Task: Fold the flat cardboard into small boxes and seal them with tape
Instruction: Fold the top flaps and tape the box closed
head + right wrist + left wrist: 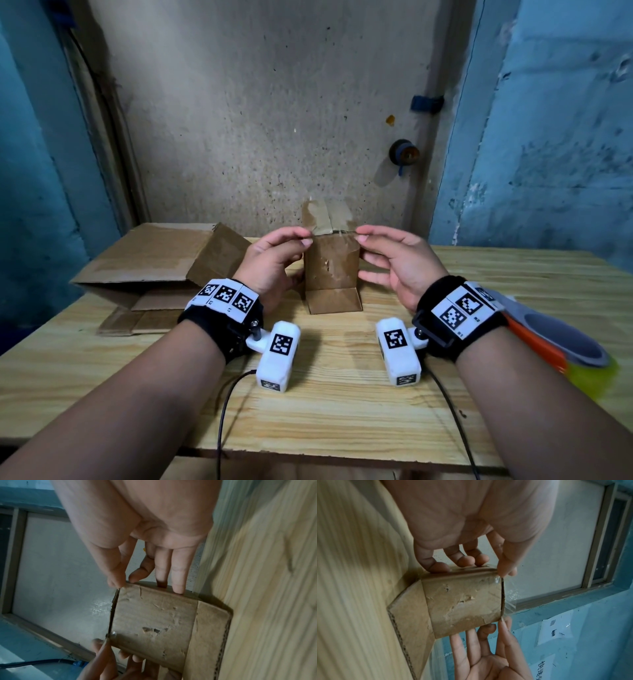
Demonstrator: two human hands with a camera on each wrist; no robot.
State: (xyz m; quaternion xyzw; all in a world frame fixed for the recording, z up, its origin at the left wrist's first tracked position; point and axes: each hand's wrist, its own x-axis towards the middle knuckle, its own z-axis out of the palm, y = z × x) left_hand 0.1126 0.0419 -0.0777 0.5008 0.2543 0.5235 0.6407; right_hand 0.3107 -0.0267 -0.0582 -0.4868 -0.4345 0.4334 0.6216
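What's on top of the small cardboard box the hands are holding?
Clear tape stretched across the small box, pinched by the left hand and right hand. Its inside is hidden.

Matt, scuffed brown cardboard forms the small box (331, 265); glossy clear tape (509, 595) spans its top; the table (342, 411), lower frame, is pale grained wood.

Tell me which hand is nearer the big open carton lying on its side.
Left. The left hand pinches tape at the small box, right beside the big carton; the right hand is across that box.
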